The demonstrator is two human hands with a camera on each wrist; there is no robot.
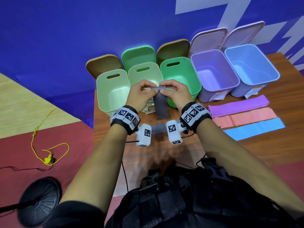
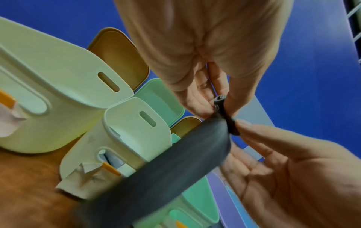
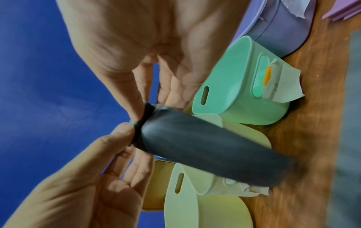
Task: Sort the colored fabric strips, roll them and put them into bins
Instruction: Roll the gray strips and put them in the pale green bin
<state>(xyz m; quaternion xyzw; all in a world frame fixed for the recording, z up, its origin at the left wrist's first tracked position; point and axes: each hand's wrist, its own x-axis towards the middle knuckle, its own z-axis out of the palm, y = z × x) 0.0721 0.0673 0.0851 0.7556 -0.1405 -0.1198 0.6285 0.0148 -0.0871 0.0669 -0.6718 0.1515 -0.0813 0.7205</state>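
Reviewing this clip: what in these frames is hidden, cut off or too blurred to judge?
- Head view: the left hand and right hand cover the ends of the grey strip, so how far it is rolled is unclear.
- Head view: both hands hide the floor of the middle pale green bin.
- Wrist views: the strip's lower part is motion-blurred.
- All views: the paper labels on the bin fronts are too small or crumpled to read.

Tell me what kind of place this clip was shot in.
Probably a staged data-collection space, not a home: a wooden table against a blue printed backdrop, a neat row of open plastic bins, and marker-tagged camera bands on both wrists.
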